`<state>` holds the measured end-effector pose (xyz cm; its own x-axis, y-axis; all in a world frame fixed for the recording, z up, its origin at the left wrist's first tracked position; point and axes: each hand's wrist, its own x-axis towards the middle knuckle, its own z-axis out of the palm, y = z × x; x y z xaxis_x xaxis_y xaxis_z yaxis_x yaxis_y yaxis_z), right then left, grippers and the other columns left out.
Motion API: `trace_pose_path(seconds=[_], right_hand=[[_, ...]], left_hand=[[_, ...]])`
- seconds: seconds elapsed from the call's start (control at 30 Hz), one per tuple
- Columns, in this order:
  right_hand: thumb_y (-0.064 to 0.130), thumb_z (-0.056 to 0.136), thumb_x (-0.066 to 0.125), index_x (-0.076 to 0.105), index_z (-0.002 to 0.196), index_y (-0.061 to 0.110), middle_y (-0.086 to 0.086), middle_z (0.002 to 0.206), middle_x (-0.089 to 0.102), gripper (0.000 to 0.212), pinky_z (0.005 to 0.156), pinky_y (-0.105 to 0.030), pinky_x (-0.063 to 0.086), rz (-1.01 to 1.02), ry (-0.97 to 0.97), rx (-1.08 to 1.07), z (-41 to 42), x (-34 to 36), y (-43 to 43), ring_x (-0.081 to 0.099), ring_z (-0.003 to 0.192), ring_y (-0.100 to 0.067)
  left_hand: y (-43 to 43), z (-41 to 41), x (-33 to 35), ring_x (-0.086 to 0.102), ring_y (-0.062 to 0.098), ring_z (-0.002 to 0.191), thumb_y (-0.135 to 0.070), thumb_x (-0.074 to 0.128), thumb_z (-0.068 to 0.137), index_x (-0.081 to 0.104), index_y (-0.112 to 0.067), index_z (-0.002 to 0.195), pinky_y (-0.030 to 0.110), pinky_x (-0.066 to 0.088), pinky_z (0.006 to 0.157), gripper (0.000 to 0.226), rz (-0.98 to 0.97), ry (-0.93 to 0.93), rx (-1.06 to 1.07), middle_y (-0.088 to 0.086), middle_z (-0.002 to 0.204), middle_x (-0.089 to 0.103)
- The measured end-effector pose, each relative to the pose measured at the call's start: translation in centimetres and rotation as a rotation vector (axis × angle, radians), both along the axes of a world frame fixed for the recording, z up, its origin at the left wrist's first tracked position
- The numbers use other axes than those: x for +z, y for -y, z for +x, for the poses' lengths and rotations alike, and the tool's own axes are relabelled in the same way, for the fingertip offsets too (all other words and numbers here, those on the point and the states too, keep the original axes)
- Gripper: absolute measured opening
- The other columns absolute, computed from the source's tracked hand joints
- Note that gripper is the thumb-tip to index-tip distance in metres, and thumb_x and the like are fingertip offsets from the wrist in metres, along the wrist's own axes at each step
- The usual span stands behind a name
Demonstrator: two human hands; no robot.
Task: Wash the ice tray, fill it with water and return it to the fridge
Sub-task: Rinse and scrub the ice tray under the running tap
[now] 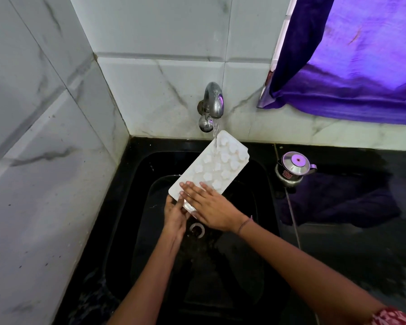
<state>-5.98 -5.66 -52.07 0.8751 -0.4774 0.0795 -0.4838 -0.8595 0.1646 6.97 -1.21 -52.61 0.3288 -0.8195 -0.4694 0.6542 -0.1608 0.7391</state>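
ice tray (209,167) tilted over the sink (249,254), under the tap (213,99); pot (293,168) on the counter (349,254) right of it.

tray (211,165) near end – under R hand (211,207) | curtain (349,55) cut, R edge

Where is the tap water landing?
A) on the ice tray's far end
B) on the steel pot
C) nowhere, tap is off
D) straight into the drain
A: the stream from the tap strikes the far end of the ice tray, held tilted over the sink.

White plastic ice tray (211,167), shiny metal tap (213,100), glossy black sink (127,207)
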Motion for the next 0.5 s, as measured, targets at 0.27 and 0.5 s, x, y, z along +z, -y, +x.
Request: trace_pose_path(seconds=[0.27, 0.5], right_hand=[[0.061, 0.095, 0.005, 0.004, 0.151, 0.021, -0.003, 0.160, 0.002, 0.069, 0.117, -0.055, 0.005, 0.018, 0.014, -0.174, -5.6, 3.5, 6.9, 0.000, 0.147, -0.024], [0.059, 0.088, 0.004, 0.003, 0.151, 0.011, -0.005, 0.160, -0.004, 0.079, 0.120, -0.044, 0.003, 0.190, 0.177, -0.508, -6.3, 3.7, 7.6, -0.012, 0.145, -0.015]], left_hand=[[-0.1, 0.3, -0.2, 0.062, 0.019, 0.089, -0.004, 0.042, 0.098, 0.043, -0.014, 0.133, 0.039, 0.052, 0.079, 0.036, 0.070, 0.031, 0.019, 0.004, 0.108, 0.062], [-0.5, -0.1, -0.4, 0.061, 0.017, 0.088, -0.005, 0.042, 0.098, 0.040, -0.013, 0.136, 0.040, 0.052, 0.077, 0.038, 0.106, -0.029, 0.092, 0.003, 0.108, 0.061]])
